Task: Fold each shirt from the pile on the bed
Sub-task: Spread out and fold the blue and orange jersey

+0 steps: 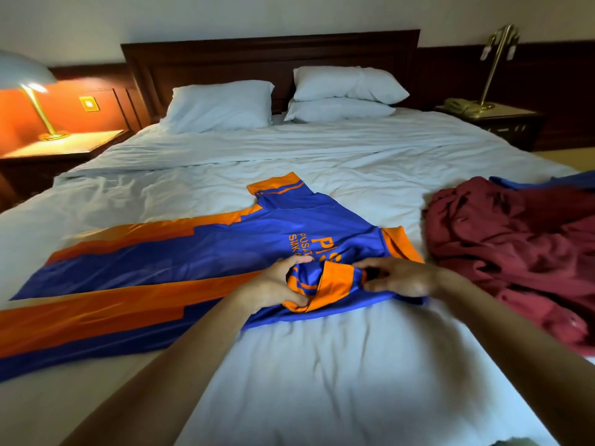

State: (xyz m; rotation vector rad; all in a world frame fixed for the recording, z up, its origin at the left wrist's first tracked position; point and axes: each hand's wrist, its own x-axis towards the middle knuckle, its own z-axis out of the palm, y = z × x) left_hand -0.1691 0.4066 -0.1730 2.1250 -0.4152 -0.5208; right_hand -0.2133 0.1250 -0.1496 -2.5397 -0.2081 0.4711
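Observation:
A blue and orange shirt point(199, 252) lies spread back-up across the white bed point(322, 365), its hem to the left and its orange collar to the right. My left hand point(277, 284) grips the near sleeve with its orange cuff, folded over onto the shirt's back. My right hand point(399, 278) pinches the same sleeve from the right, by the collar. A pile of shirts point(515, 246), mostly dark red with some blue behind, sits crumpled at the right edge of the bed.
Three white pillows point(222, 106) lean on the dark headboard point(270, 56). A lit lamp point(25, 82) stands on the left nightstand; another lamp point(495, 56) and a telephone point(457, 106) stand on the right one. White sheet lies bare in front of me.

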